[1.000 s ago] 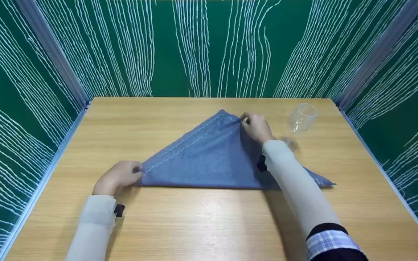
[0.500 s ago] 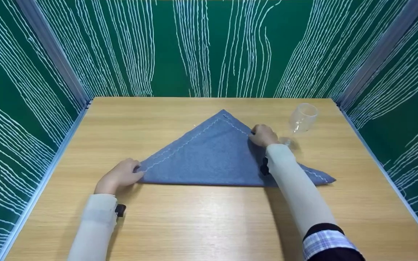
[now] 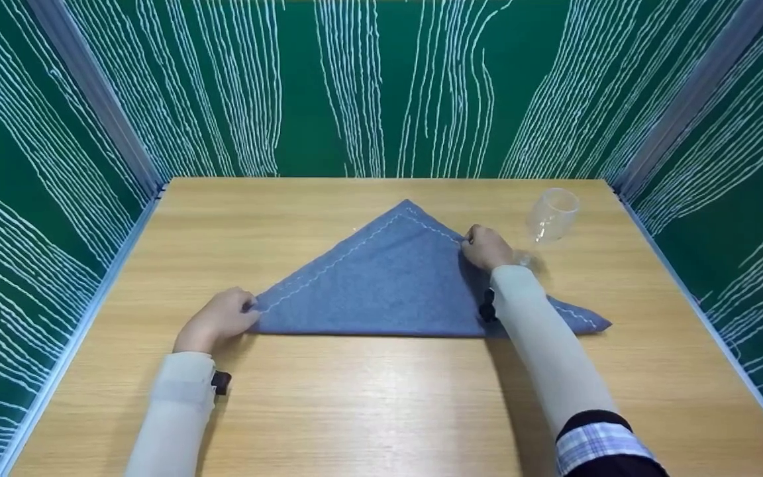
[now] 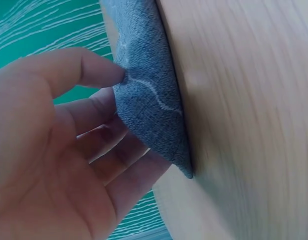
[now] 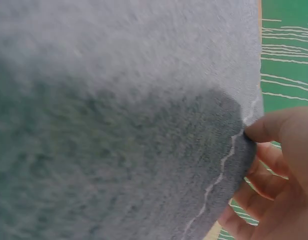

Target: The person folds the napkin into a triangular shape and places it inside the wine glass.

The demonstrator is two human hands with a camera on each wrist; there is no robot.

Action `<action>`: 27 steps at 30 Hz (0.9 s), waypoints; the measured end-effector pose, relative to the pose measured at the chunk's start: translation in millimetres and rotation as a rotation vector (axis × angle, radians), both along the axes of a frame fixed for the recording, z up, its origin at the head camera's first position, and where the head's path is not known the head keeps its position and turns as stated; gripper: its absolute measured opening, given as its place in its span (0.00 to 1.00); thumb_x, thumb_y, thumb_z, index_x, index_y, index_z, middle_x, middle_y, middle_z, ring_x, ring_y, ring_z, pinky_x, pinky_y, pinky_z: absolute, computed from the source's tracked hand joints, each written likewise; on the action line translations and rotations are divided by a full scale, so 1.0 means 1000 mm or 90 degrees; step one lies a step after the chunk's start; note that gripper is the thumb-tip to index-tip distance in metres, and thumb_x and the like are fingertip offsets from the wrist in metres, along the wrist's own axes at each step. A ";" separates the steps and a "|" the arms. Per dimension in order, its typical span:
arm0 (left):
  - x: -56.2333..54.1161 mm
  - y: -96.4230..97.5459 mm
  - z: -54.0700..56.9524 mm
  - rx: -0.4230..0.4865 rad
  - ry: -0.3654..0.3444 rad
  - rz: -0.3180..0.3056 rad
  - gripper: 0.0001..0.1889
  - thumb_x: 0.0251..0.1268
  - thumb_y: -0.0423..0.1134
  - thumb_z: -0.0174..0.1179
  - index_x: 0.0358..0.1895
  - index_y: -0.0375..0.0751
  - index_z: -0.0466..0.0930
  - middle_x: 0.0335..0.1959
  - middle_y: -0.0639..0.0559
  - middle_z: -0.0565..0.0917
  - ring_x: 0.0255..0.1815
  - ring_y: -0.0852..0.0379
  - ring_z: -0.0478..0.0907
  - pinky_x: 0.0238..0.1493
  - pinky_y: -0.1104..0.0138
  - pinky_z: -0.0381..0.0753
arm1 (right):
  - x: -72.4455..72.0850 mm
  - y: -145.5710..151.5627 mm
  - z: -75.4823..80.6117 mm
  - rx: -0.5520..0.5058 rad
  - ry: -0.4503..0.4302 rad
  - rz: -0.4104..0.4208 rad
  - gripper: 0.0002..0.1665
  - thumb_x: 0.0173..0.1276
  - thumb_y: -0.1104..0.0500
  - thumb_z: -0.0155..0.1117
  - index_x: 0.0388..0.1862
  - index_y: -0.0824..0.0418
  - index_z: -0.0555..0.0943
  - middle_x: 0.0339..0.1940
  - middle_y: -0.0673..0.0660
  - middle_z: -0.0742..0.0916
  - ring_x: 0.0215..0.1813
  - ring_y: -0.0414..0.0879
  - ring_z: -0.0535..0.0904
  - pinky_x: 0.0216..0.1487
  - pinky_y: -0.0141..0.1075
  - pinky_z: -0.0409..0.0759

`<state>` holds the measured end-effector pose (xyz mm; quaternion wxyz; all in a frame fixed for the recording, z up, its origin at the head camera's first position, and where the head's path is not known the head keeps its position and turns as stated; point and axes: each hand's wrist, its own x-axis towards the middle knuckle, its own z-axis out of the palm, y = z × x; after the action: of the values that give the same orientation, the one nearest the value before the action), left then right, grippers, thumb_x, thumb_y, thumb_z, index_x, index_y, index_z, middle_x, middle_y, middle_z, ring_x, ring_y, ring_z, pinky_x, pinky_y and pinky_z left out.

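A blue-grey cloth (image 3: 368, 285) with pale stitching along its edges lies folded into a triangle on the table, its peak toward the back. At its left corner my left hand (image 3: 219, 319) pinches the fabric; the left wrist view shows the thumb on top of the cloth (image 4: 149, 100) and the fingers beneath. My right hand (image 3: 487, 248) pinches the right sloping edge, below the peak. In the right wrist view, the thumb of this hand (image 5: 289, 165) presses on the stitched border. My right forearm hides part of the cloth near its right corner.
A clear stemmed glass (image 3: 554, 215) stands at the back right, just beyond my right hand, which is close to its foot. Green panels with white wavy lines (image 3: 414, 86) rise behind and beside the wooden table (image 3: 355, 411).
My right hand has slid down the right edge of the cloth, away from the peak, and the folds there have flattened. The left hand keeps its pinch, shifting slightly.
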<state>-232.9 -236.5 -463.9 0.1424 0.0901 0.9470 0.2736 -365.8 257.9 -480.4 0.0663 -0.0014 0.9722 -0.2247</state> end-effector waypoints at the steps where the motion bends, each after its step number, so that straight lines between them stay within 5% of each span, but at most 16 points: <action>1: 0.000 0.000 0.000 0.001 -0.001 0.004 0.23 0.72 0.39 0.55 0.60 0.23 0.75 0.57 0.32 0.77 0.57 0.36 0.75 0.61 0.42 0.71 | 0.000 0.000 0.000 -0.004 0.015 -0.004 0.17 0.74 0.58 0.51 0.51 0.69 0.77 0.48 0.66 0.83 0.46 0.57 0.78 0.49 0.52 0.77; 7: -0.002 -0.005 -0.005 0.005 0.012 0.007 0.21 0.72 0.37 0.54 0.60 0.23 0.75 0.57 0.31 0.78 0.55 0.37 0.76 0.60 0.43 0.73 | -0.002 0.002 -0.004 -0.002 0.060 -0.037 0.17 0.76 0.58 0.48 0.52 0.68 0.77 0.49 0.67 0.82 0.49 0.59 0.79 0.53 0.53 0.77; 16: -0.009 -0.006 -0.013 -0.010 0.085 0.031 0.10 0.73 0.34 0.53 0.41 0.31 0.82 0.40 0.41 0.83 0.41 0.45 0.77 0.50 0.47 0.77 | 0.004 0.009 0.001 0.045 -0.069 -0.038 0.24 0.74 0.51 0.53 0.57 0.66 0.78 0.51 0.66 0.83 0.48 0.58 0.76 0.57 0.64 0.68; 20: -0.011 -0.005 -0.014 -0.030 0.083 0.036 0.09 0.74 0.35 0.53 0.43 0.32 0.81 0.38 0.42 0.82 0.39 0.46 0.76 0.48 0.48 0.77 | 0.005 0.011 0.002 0.036 -0.061 -0.039 0.23 0.75 0.53 0.51 0.58 0.68 0.77 0.52 0.67 0.82 0.48 0.58 0.76 0.56 0.61 0.70; 27: -0.015 -0.003 -0.016 -0.051 0.073 0.045 0.10 0.77 0.37 0.51 0.43 0.34 0.79 0.32 0.45 0.79 0.35 0.47 0.75 0.45 0.49 0.76 | 0.006 0.008 0.001 0.035 -0.106 -0.098 0.22 0.78 0.49 0.50 0.60 0.62 0.75 0.49 0.62 0.82 0.49 0.59 0.75 0.57 0.72 0.60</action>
<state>-248.2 -239.8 -480.0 0.0814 0.0667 0.9664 0.2344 -359.5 266.1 -479.7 0.1293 0.0934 0.9664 -0.2017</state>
